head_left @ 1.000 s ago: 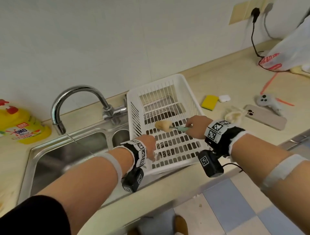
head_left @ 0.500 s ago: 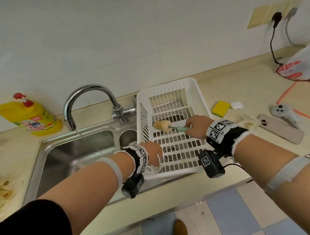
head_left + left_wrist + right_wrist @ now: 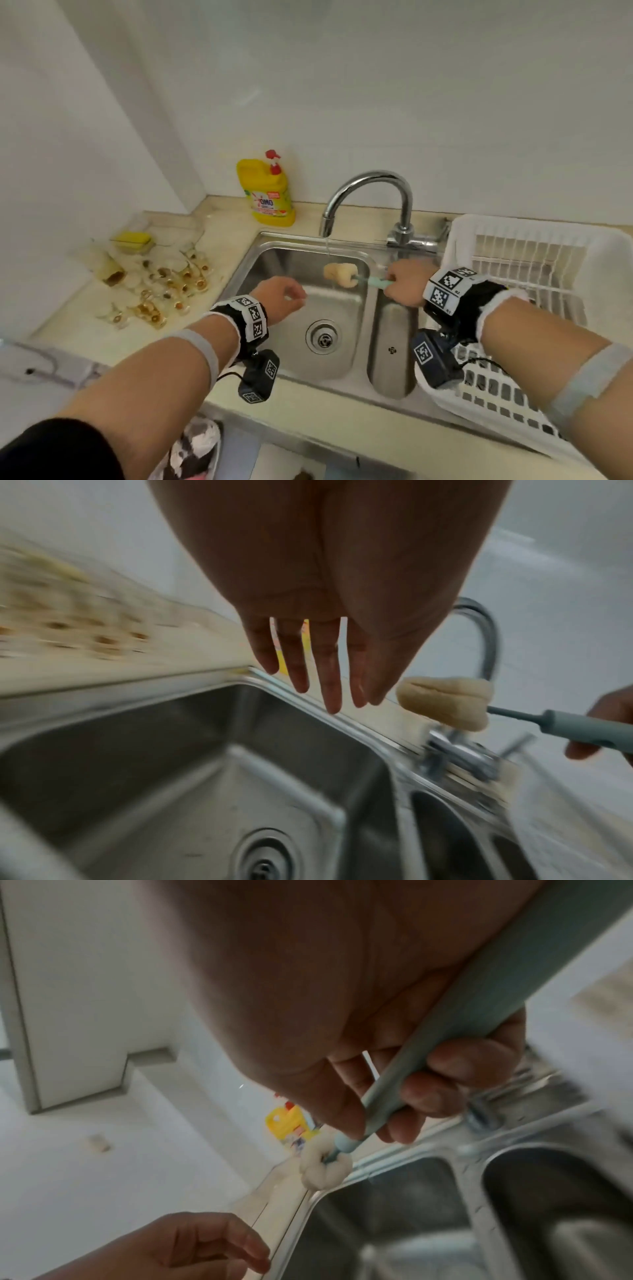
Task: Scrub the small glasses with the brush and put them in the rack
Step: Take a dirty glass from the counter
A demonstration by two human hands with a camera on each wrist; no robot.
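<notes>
1. The small clear glasses (image 3: 154,287), stained brown inside, stood crowded on the beige counter (image 3: 102,339) well to the left of the left hand; none showed in the white slatted plastic rack (image 3: 534,240), which sat behind and under the right forearm.
2. The right hand (image 3: 406,282) was clenched round the pale green handle of the brush (image 3: 342,274), holding its cream sponge head under the thin stream from the curved chrome tap (image 3: 370,192), probably to wet it before scrubbing.
3. The left hand (image 3: 279,299) hung released over the steel sink basin (image 3: 294,356), fingers (image 3: 330,685) straight and spread, grasping nothing.
4. That empty hand sat between brush and glasses, likely placed to fetch one next.
5. A yellow detergent bottle (image 3: 269,192) stood beyond the left hand.
</notes>
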